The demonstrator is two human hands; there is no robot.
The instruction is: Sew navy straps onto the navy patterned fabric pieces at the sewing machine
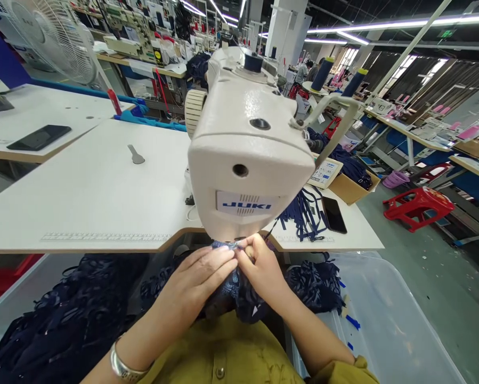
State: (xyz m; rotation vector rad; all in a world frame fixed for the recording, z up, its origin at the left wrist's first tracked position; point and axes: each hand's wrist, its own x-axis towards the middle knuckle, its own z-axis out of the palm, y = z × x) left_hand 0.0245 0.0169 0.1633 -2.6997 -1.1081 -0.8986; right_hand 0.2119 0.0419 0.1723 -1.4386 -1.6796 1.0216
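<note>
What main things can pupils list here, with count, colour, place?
Near sewing machine: 1, white, centre
Near table: 1, white, under machine
Phones: 2, black, left and right
Metal piece: 1, grey, left tabletop
Strips: many, navy, right tabletop
Box: 1, brown, right of machine
Fan: 1, white, upper left
Large thread cones: 2, navy, upper right
Near stool: 1, red, right floor
Cloth heap: 1, navy, lower left
Other machines: uncounted, mostly white, background
Patterned cloth: count unclear, navy, under hands
Bracelet: 1, silver, left wrist
Left hand: 1, bare, on cloth
Right hand: 1, bare, on cloth
</note>
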